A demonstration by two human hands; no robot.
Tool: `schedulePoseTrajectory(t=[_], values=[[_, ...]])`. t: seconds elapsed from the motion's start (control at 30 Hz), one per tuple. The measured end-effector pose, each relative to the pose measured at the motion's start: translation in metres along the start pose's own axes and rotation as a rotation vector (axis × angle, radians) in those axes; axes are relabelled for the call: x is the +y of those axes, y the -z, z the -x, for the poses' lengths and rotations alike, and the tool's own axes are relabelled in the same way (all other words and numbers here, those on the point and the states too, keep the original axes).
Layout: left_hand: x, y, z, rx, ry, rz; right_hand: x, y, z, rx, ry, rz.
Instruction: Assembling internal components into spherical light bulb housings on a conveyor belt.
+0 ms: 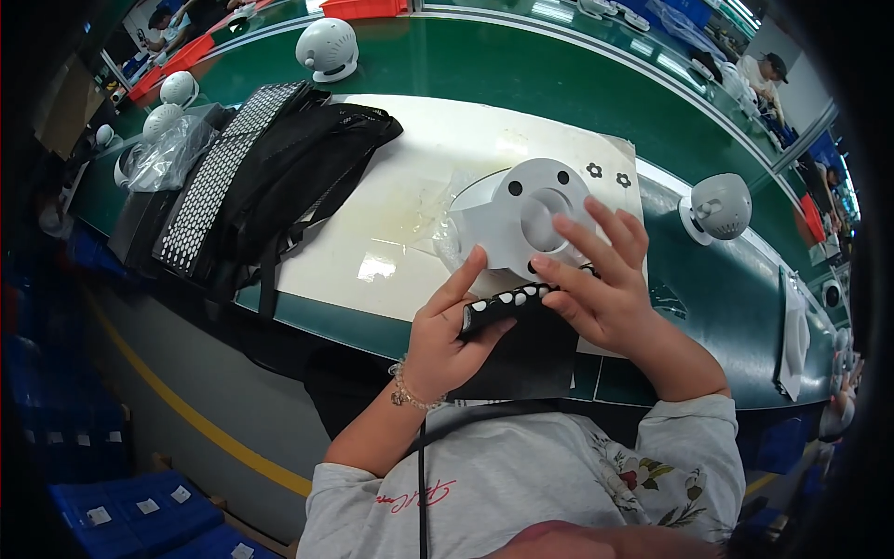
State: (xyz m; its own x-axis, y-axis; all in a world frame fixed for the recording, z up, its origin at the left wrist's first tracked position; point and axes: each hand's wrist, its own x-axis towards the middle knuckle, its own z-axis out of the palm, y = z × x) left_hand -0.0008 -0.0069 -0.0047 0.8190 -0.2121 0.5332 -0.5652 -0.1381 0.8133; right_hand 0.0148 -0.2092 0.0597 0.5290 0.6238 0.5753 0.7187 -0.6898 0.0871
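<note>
1. The worktop [521,70] – a long green surface that curves away past other people seated at the far end – carries a large white mat [410,177] laid in front of the person.

2. A heap of black mesh bags [298,168] and a perforated black-and-white sheet [219,172] lie on the mat's left part, crowding that side; a crumpled clear plastic bag [168,154] sits beyond them.

3. The white round housing [526,219], a moulded plastic shell with dark holes and a recessed centre, rests on the mat just above the hands. It looks light and rigid, smooth enough to slide on the mat – best steadied by its outer rim, not the thin inner collar.

4. Similar white round units [328,47] [719,207] stand well apart on the bare green worktop, leaving open room to the right of the mat and along its near edge.

5. The right hand [605,279] is spread open, fingertips resting on the housing's front and on the strip's right end.

6. The left hand [447,331] is closed around the black strip [503,303], thumb raised beside it.

7. The black strip, with its row of white oval pads, is held between both hands at the mat's near edge, close to the housing. It seems thin, light and somewhat flexible; gripping by its long edges would keep fingers off the pads.

8. Two small black flower-shaped pieces [607,174] lie on the mat's far right corner.
</note>
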Motion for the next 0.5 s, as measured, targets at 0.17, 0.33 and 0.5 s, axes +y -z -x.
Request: schedulePoseTrajectory(t=[0.17,0.33,0.5], values=[[-0.004,-0.002,0.002,0.018,-0.029,0.010,-0.015,0.003,-0.013,0.121,-0.085,-0.284],[-0.007,-0.002,0.002,0.025,-0.036,0.055,-0.026,-0.008,-0.022,0.048,0.026,-0.327],[-0.007,-0.004,0.001,0.038,-0.053,0.078,-0.012,-0.007,-0.001,0.161,0.202,-0.237]])
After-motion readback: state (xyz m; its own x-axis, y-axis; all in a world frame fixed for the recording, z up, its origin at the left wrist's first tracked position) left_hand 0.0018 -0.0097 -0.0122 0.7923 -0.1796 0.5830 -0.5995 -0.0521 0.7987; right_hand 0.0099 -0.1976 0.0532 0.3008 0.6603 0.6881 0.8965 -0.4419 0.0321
